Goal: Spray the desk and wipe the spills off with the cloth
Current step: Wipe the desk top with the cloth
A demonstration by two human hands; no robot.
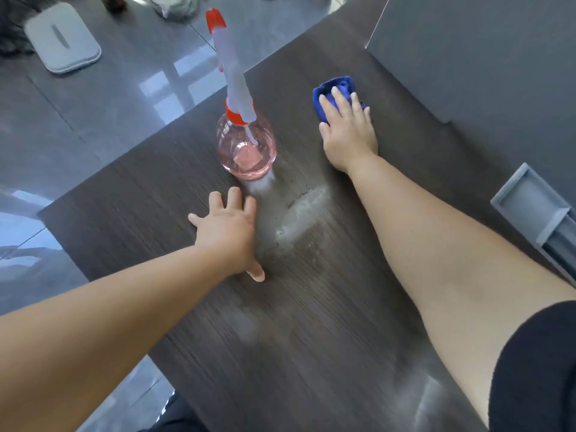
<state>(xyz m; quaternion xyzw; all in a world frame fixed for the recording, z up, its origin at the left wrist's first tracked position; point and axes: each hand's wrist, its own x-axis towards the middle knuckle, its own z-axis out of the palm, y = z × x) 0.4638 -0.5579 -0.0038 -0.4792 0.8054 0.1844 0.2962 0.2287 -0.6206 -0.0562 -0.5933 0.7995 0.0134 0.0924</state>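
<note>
A clear spray bottle (pixel 247 145) with pink liquid and a red-and-white trigger head stands upright on the dark wood desk (pixel 311 322). My left hand (pixel 229 232) rests flat on the desk just in front of the bottle, fingers spread, holding nothing. My right hand (pixel 349 129) presses with straight fingers on a bunched blue cloth (pixel 335 88) at the far right of the desk, to the right of the bottle. A pale wet smear (pixel 300 213) lies on the desk between my two hands.
A grey panel (pixel 483 51) stands behind the desk at the right. A grey recessed handle (pixel 536 210) shows at the right edge. On the glossy tiled floor to the left lies a light grey mat (pixel 62 37).
</note>
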